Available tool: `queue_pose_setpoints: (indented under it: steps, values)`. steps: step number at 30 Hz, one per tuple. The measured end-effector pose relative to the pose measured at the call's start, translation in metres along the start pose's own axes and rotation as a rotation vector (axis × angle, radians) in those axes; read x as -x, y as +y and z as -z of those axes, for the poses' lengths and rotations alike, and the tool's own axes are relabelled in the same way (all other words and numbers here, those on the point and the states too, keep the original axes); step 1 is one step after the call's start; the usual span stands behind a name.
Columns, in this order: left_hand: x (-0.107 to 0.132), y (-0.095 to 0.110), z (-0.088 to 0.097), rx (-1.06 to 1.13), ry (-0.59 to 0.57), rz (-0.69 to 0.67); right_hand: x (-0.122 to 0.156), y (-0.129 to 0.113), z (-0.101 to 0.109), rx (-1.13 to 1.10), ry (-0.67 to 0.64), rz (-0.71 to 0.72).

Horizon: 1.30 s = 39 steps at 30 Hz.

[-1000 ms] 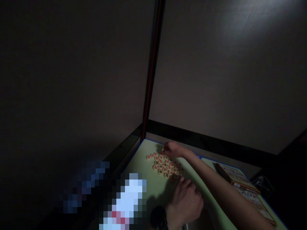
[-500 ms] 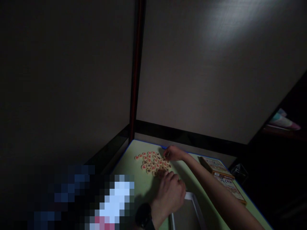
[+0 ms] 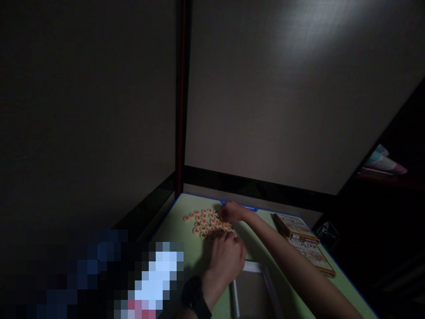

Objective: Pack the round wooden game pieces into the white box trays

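Round wooden xiangqi pieces (image 3: 203,220) with red and black characters lie in a cluster on a pale green tabletop (image 3: 172,248). My left hand (image 3: 228,254), a dark watch on its wrist, rests at the near edge of the cluster. Its fingers are curled down over the closest pieces and hide them. At the far right edge of the cluster is my right hand (image 3: 233,212), reaching in from the right with fingers bent over the pieces. What either hand's fingertips hold, if anything, is hidden.
An open, shallow box with white walls (image 3: 255,266) stands near my left wrist. Two patterned flat boxes (image 3: 295,227) overlap along the right table edge. Walls (image 3: 252,110) close off the back and left. A dark bag-like object (image 3: 328,235) sits beyond the right edge.
The view has shifted slightly. My left hand has moved forward over the near pieces and covers more of them. My right hand has edged left, closer over the far right pieces.
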<state>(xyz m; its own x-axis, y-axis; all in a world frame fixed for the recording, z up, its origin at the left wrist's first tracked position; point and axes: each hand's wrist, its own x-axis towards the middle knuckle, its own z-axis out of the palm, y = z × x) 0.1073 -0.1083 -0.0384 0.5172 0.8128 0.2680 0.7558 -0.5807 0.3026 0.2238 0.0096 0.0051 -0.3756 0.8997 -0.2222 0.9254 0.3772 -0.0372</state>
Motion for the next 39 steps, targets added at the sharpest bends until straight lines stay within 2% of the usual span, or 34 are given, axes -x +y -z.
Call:
queue_pose_setpoints:
  steps: [6, 9, 12, 15, 17, 19, 21, 23, 27, 30, 33, 39]
  values:
    - [0.002, 0.004, 0.0, 0.008, -0.035, -0.001, 0.002, -0.011, -0.001, 0.036, -0.005, -0.01]
    - [0.001, 0.003, 0.004, 0.046, -0.017, 0.032, 0.003, -0.014, -0.001, 0.027, 0.046, -0.028]
    - [-0.005, -0.001, 0.005, 0.17, 0.036, 0.13, 0.013, -0.014, 0.003, -0.003, 0.134, -0.045]
    - [-0.017, -0.006, 0.0, 0.474, 0.125, 0.302, 0.036, -0.007, 0.007, -0.058, 0.225, -0.035]
    - [-0.025, -0.01, -0.006, 0.787, 0.155, 0.446, 0.058, -0.002, 0.003, -0.168, 0.308, -0.004]
    - [-0.03, -0.012, -0.013, 1.137, 0.145, 0.531, 0.082, 0.001, -0.006, -0.318, 0.413, 0.049]
    - [-0.03, -0.011, -0.018, 1.435, 0.097, 0.517, 0.103, 0.0, -0.019, -0.43, 0.491, 0.096]
    - [-0.025, -0.009, -0.02, 1.611, 0.034, 0.462, 0.121, -0.004, -0.034, -0.48, 0.542, 0.128]
    - [-0.015, -0.002, -0.02, 1.687, -0.052, 0.438, 0.143, -0.01, -0.055, -0.507, 0.637, 0.106]
    - [-0.013, -0.001, -0.02, 1.711, -0.096, 0.457, 0.156, -0.006, -0.063, -0.532, 0.764, 0.032]
    - [-0.013, -0.004, -0.02, 1.729, -0.093, 0.442, 0.165, 0.001, -0.071, -0.59, 0.865, -0.058]
    - [-0.01, -0.006, -0.02, 1.695, -0.07, 0.35, 0.166, -0.003, -0.091, -0.704, 0.913, -0.134]
